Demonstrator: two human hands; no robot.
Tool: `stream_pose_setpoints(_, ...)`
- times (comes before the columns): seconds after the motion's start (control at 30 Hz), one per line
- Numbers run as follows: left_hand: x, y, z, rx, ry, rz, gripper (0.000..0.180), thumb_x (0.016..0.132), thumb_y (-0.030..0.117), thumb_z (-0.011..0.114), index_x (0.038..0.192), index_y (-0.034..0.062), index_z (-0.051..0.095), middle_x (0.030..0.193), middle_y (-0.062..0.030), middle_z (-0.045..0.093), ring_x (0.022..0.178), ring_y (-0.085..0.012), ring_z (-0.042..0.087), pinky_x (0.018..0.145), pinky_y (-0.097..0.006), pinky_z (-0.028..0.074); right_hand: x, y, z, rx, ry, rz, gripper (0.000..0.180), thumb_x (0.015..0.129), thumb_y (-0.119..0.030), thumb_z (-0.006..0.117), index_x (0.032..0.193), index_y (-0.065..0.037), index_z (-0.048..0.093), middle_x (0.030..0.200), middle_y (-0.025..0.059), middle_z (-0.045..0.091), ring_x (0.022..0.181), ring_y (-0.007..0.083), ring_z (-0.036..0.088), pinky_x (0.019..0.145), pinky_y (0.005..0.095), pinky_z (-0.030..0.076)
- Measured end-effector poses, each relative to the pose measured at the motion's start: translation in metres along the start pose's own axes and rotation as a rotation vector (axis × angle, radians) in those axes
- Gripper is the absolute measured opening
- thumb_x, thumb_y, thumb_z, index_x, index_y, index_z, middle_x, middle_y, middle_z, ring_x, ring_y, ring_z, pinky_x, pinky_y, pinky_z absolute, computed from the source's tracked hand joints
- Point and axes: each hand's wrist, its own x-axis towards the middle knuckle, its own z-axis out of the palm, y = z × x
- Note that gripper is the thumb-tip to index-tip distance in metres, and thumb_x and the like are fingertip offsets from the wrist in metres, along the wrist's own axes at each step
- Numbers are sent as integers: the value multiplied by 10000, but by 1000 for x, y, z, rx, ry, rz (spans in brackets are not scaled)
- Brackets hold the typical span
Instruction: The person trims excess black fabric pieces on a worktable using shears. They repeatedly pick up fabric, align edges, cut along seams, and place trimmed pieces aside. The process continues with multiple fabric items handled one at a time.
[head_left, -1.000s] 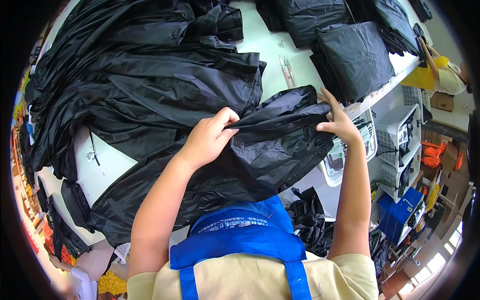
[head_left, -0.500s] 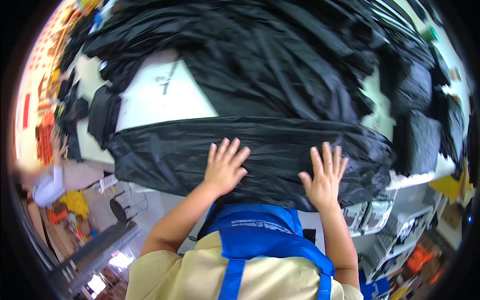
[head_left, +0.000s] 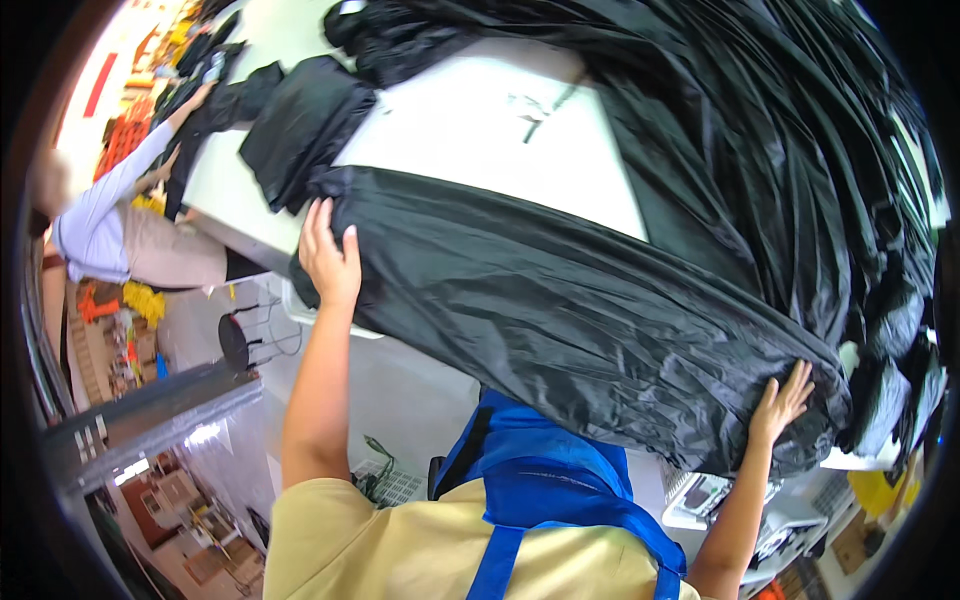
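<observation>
A long folded strip of thin, shiny black fabric (head_left: pixel 540 300) lies along the near edge of the table, creased all over. At its left end my left hand (head_left: pixel 330 258) rests with fingers stretched and thumb apart. My right hand (head_left: pixel 782 405) presses on the strip's right end, its fingers spread flat. Neither hand grips anything. Beyond my left hand sits a folded black bundle (head_left: pixel 305 130).
The white table (head_left: pixel 470 125) shows behind the strip. More black fabric (head_left: pixel 730 150) is heaped across the far and right side, near several black packed bundles (head_left: pixel 885 310). At left, another person (head_left: pixel 130 230) reaches over the table. White crates (head_left: pixel 690 495) stand below on the right.
My hands have moved from the strip's middle outward to its two ends, left and right. The view has turned, so the strip now slants down to the right.
</observation>
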Motion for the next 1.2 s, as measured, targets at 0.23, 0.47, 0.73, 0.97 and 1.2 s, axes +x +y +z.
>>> stream_pose_setpoints(0.23, -58, -136, -34, -231, -365, -606, 580, 800, 302, 749, 1276, 33, 556, 1073, -138, 619, 969, -249, 586, 887, -350, 468, 7, 7, 7, 138, 26, -25, 596, 995, -454, 381, 1522, -205, 256, 1586, 63, 223, 1452, 398, 150, 1128, 619, 92)
stream_pose_setpoints(0.47, -37, -141, -35, -6, -505, -544, 494, 797, 271, 749, 1173, 4, 571, 1021, -155, 618, 931, -276, 591, 821, -361, 471, 20, 11, 7, 180, 83, -138, 558, 1003, -366, 414, 1474, -81, 327, 1510, 143, 337, 1393, 348, 300, 1147, 466, 206)
stream_pose_setpoints(0.73, -4, -159, -131, -1500, -416, -710, 67, 940, 120, 569, 995, 128, 532, 1105, -12, 618, 1047, -144, 587, 903, -353, 476, 22, 17, 7, 169, 40, -92, 550, 1001, -355, 430, 1468, -78, 343, 1498, 163, 343, 1380, 343, 321, 1132, 436, 235)
stream_pose_setpoints(0.97, -32, -180, -65, -80, -520, -355, 172, 843, 81, 652, 967, 67, 533, 784, -53, 555, 776, -201, 550, 716, -341, 441, 22, 23, 20, 105, 47, -69, 574, 989, -376, 439, 1484, -110, 322, 1522, 134, 318, 1394, 339, 289, 1140, 475, 202)
stream_pose_setpoints(1.2, 20, -50, -19, -220, -587, 171, 418, 879, 159, 616, 1283, 78, 551, 1402, -190, 463, 1233, -350, 503, 1015, -413, 421, 19, 27, 24, -41, 67, -54, 581, 992, -386, 423, 1496, -128, 296, 1538, 112, 297, 1405, 360, 264, 1152, 498, 182)
